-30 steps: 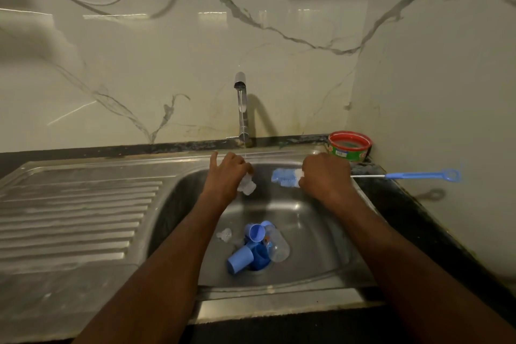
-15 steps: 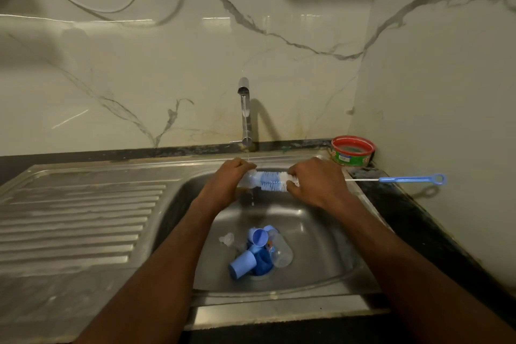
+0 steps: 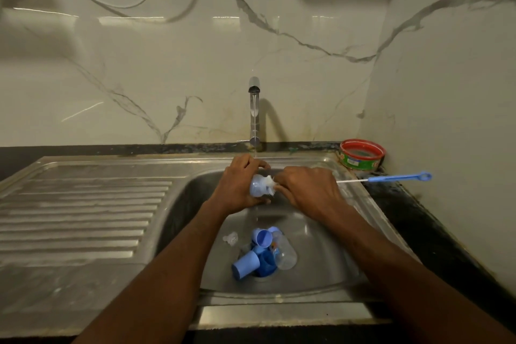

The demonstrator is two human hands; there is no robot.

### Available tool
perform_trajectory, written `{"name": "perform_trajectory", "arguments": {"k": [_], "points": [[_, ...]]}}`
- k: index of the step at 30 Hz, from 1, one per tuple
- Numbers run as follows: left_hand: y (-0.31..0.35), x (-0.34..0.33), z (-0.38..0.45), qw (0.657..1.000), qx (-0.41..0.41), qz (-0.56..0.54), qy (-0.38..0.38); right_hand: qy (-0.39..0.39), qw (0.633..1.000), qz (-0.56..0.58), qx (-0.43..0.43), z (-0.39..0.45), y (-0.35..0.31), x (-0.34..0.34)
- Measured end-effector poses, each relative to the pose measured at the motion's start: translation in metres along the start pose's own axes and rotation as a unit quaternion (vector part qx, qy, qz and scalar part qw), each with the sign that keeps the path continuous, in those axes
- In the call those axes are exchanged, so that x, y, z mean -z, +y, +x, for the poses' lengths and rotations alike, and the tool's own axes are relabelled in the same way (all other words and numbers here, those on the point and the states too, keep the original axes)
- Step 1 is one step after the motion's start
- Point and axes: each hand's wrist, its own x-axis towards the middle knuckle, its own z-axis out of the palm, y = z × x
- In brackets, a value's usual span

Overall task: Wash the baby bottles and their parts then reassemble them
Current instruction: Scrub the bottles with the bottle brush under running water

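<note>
The head view looks down on one steel sink (image 3: 321, 282) with a ribbed draining board (image 3: 83, 218) to its left. One tap (image 3: 254, 109) stands at the back, and a thin stream of water falls from it toward the hands.

Both hands are over the far part of the basin. The left hand (image 3: 237, 187) has its fingers and thumb curled round a small pale blue bottle part (image 3: 258, 186), holding it on its side under the water; whether it is a teat, a ring or a small bottle cannot be told. The right hand (image 3: 307, 190) grips the wire stem of one bottle brush (image 3: 396, 177), its fingers closed on the stem close to the bristles. The white bristle end is pushed into the open mouth of the part, and the blue handle with its loop sticks out to the right over the dark counter (image 3: 432, 232).

On the basin floor, around the drain, lies a pile of parts: one clear bottle (image 3: 284, 253) on its side, two light blue caps (image 3: 245, 264), one of them lying with its open end toward the camera, and a darker blue piece (image 3: 266, 261) between them. One small clear teat (image 3: 230, 238) lies just left of the pile, apart from it.

One round red-rimmed tub (image 3: 361, 155) with a green side stands in the back right corner, near the brush handle.
</note>
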Motion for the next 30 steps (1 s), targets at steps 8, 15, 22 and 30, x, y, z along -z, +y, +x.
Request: {"name": "perform_trajectory", "arguments": {"k": [8,15,22,30], "points": [[0.006,-0.007,0.001,0.991,0.040,-0.072,-0.107,-0.018,0.982,0.007,-0.189,0.011,0.002,-0.013],[-0.009,-0.001,-0.002,0.999,-0.022,0.049,-0.011,-0.009,0.998,0.009,-0.055,-0.002,-0.002,-0.005],[0.003,-0.014,-0.007,0.988,0.057,-0.116,-0.081,-0.020,0.988,0.016,-0.154,0.007,-0.002,-0.010],[-0.007,0.000,-0.003,0.999,-0.009,0.029,0.014,-0.010,0.993,0.042,-0.110,-0.001,0.006,-0.016]]}}
